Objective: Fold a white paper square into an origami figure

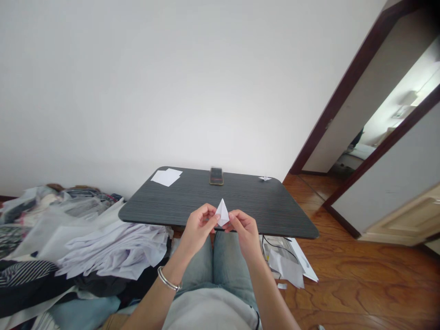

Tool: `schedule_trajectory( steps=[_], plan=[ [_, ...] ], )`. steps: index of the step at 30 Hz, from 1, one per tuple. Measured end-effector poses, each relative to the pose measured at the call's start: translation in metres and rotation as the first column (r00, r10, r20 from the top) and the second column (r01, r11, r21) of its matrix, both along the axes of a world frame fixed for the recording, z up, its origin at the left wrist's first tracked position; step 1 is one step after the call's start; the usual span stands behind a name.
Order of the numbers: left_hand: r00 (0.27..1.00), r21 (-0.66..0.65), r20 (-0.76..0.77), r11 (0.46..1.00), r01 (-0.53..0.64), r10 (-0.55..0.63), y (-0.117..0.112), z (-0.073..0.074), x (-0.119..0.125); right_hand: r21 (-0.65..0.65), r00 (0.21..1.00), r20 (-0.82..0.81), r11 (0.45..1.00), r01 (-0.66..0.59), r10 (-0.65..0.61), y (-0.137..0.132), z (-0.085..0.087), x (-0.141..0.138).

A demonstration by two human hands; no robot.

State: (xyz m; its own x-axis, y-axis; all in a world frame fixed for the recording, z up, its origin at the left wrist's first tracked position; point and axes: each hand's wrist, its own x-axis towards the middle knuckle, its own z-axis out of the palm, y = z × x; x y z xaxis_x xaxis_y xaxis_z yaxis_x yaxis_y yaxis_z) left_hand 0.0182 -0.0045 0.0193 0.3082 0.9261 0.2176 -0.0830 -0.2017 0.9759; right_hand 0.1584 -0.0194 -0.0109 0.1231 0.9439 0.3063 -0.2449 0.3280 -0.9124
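Note:
Between my two hands is a small piece of folded white paper [222, 211], kite-shaped with its long point facing away from me. My left hand [201, 223] pinches its left edge between thumb and fingers. On the other side, my right hand [243, 225] grips the lower right edge the same way. Both hands are at the near edge of the dark table [192, 197], with the paper held up just above it. The undersides of the folds are hidden by my fingers.
White paper sheets [167, 176] lie at the table's far left. A phone [216, 175] rests at the back middle, and a folded paper crane [265, 178] at the back right. Piled clothes [113, 247] fill the floor on the left; papers and a cable lie below right.

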Motion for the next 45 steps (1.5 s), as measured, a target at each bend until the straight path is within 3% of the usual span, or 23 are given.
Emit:
schedule_trajectory(
  steps=[21,29,34,40,45],
  plan=[
    [1.000,0.017,-0.027,1.000,0.011,-0.010,-0.0021,0.0004,0.0007,0.035,1.000,0.009,0.999,0.014,-0.015,0.0004,-0.0017,-0.0012],
    [0.996,0.164,-0.025,0.983,-0.086,0.091,0.0024,-0.0017,0.0022,-0.019,1.000,-0.017,1.000,-0.002,0.001,0.0000,0.0025,-0.0008],
    [0.996,0.116,0.032,0.989,-0.088,0.084,0.0025,-0.0023,0.0018,-0.038,1.000,-0.012,0.999,0.010,-0.011,-0.0009,0.0052,-0.0007],
    [0.993,0.141,0.007,0.983,-0.119,0.119,0.0014,0.0011,0.0007,0.089,0.993,0.050,0.991,0.099,-0.104,-0.0009,0.0043,0.0002],
    [0.992,0.123,-0.020,0.985,-0.120,0.123,0.0013,0.0015,-0.0002,0.155,0.976,0.181,0.984,0.089,-0.117,-0.0052,0.0074,-0.0025]
  ],
)
